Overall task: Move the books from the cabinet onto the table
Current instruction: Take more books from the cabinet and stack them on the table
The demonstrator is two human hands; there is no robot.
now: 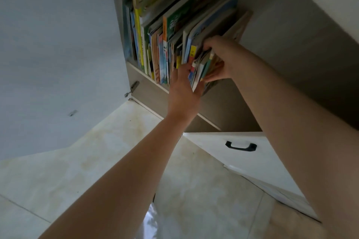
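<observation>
I see books (165, 31) in the cabinet (291, 35) with yellow, green, orange and blue spines. The cabinet interior is grey-brown, its open door (54, 54) on the left pale blue-grey. The near floor (116, 151) is cream tile with faint yellowish stains; the white drawer (252, 161) has a black handle (240, 146).

Glossy paper books (171, 31), matt cabinet (223, 106), shiny floor tiles (120, 161).
</observation>
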